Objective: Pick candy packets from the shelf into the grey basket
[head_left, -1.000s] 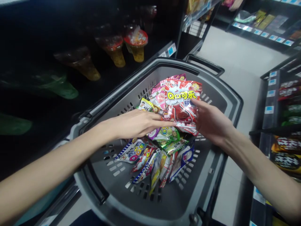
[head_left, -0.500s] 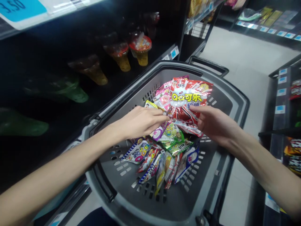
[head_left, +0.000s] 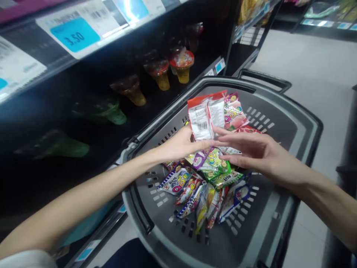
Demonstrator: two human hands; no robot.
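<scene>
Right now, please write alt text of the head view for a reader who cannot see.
The left hand holds a red-edged silver packet, its printed back showing, over a grey basket of colourful packets; the open right hand is at its lower edge. A dark shelf with plastic cups is on the left.

A pale sleeve (head_left: pixel 29 259) and dark navy cloth (head_left: pixel 131 255) are being worn. Forearms (head_left: pixel 92 190) and fingers (head_left: pixel 241 140) are being left bare.

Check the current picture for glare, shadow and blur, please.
All in the head view: glare bleaches part of a blue price label at the top; deep shadow fills the shelf behind the cups; the far-left green cup blurs into the dark; small print on the silver-backed packet at the left hand is illegible.
</scene>
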